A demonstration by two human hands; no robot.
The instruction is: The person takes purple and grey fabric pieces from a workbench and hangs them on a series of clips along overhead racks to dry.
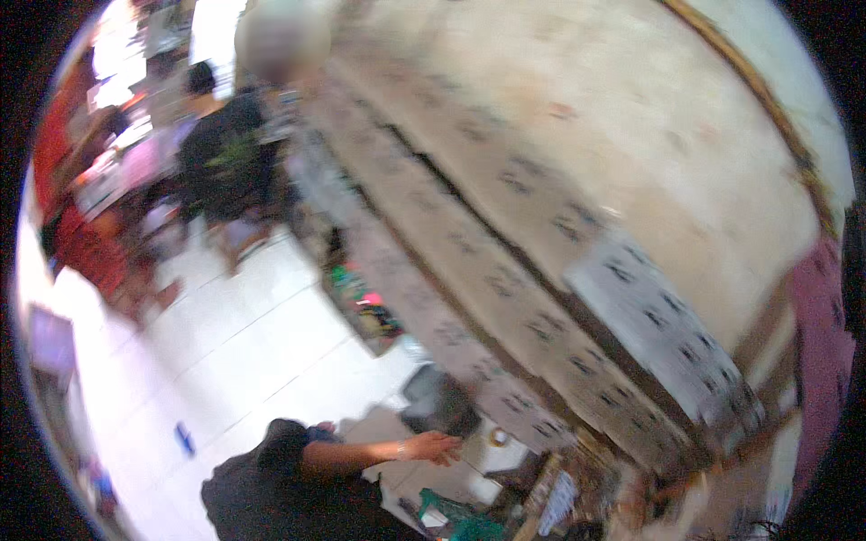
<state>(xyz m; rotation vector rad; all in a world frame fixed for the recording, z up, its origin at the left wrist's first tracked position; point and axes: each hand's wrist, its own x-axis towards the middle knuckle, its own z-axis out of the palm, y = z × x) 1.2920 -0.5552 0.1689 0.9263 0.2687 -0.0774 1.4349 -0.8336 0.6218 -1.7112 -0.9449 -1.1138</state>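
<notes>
A bare forearm reaches out of a dark short sleeve at the lower edge, and I take it for my own left arm. At its end my left hand [433,447] is blurred, its fingers stretched out with nothing visible in them. A pale band shows at the wrist. Just beyond the hand stands a dark grey, bulky object [437,401] whose kind I cannot make out. To the right of the fingertips lies a small yellowish roll [497,437], perhaps tape. Green netting-like material [460,516] is bunched below the hand. My right hand is out of view.
Long brown shelves [505,279] with paper-like fronts bearing dark marks run diagonally along a stained wall [631,117]. A crate of colourful items [365,307] stands beside them. A person in dark clothes [225,153] and a person in red [86,243] are at the far left, beyond white floor tiles [244,343].
</notes>
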